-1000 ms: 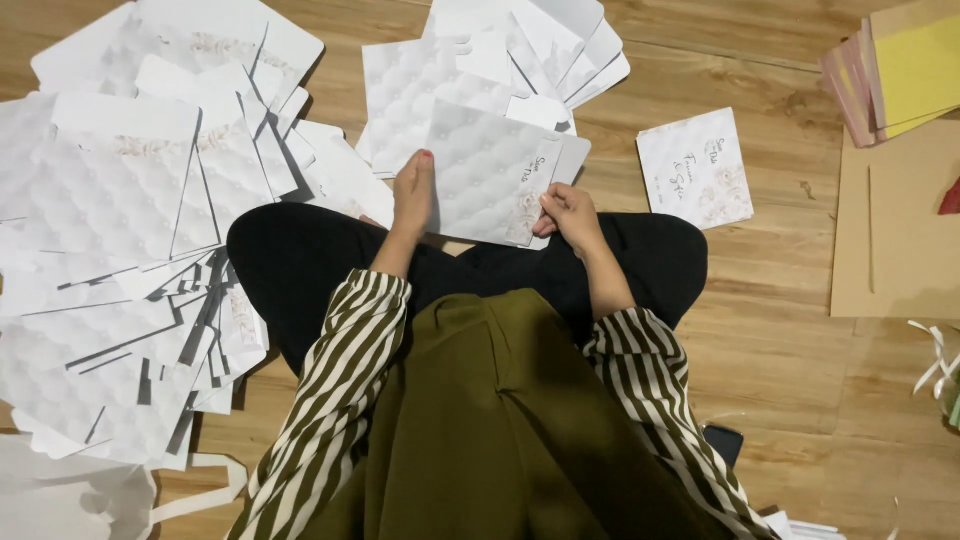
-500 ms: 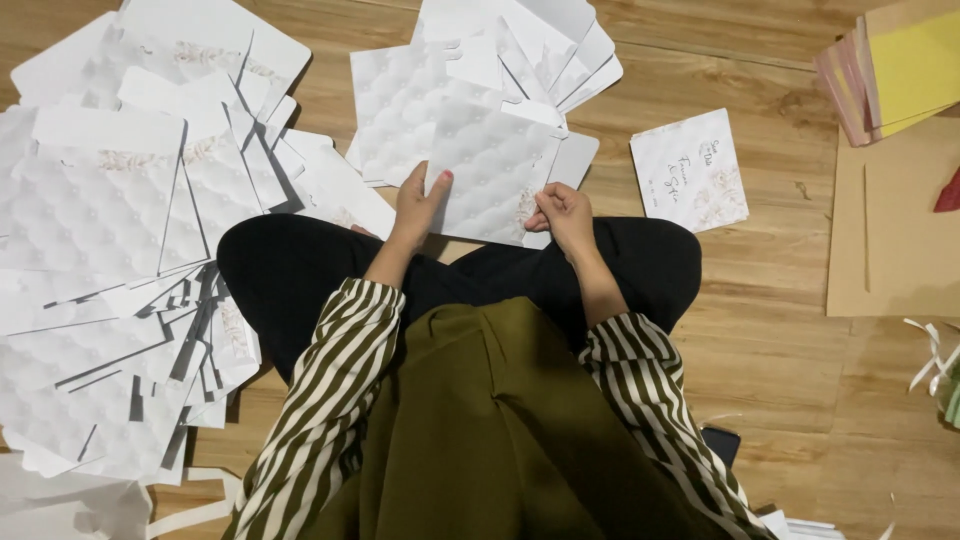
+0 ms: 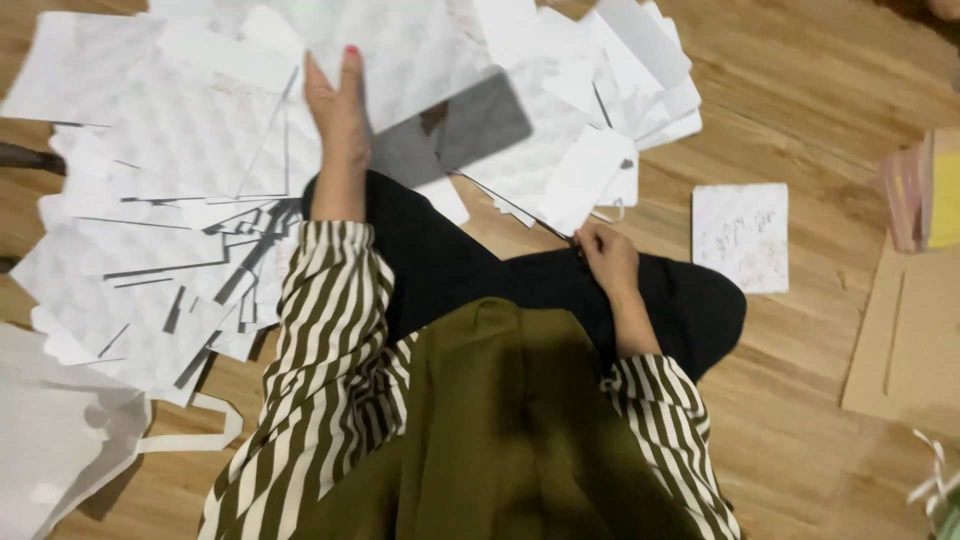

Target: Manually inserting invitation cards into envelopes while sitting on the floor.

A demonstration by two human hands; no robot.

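Note:
I sit cross-legged on a wooden floor point(image 3: 800, 80) among flat white embossed sheets. My left hand point(image 3: 336, 108) is stretched forward and up, gripping the left edge of one blurred white embossed sheet point(image 3: 420, 50), which hangs above the piles and casts a grey shadow. My right hand point(image 3: 604, 256) rests on my right knee with its fingers curled at the corner of the sheet pile in front of me point(image 3: 590, 170). Whether it pinches a sheet there is unclear. A wide, fanned pile of the same sheets point(image 3: 150, 200) lies left of my left arm.
A single white sheet with faint marks point(image 3: 740, 236) lies to the right of my knee. Brown cardboard point(image 3: 905, 340) and a stack of pink and yellow card point(image 3: 925, 190) sit at the right edge. A white bag with a handle point(image 3: 60, 440) lies at the lower left.
My left hand has lifted the sheet away from my right hand and swung it up and to the left over the big pile. The right hand has let go and dropped to my knee.

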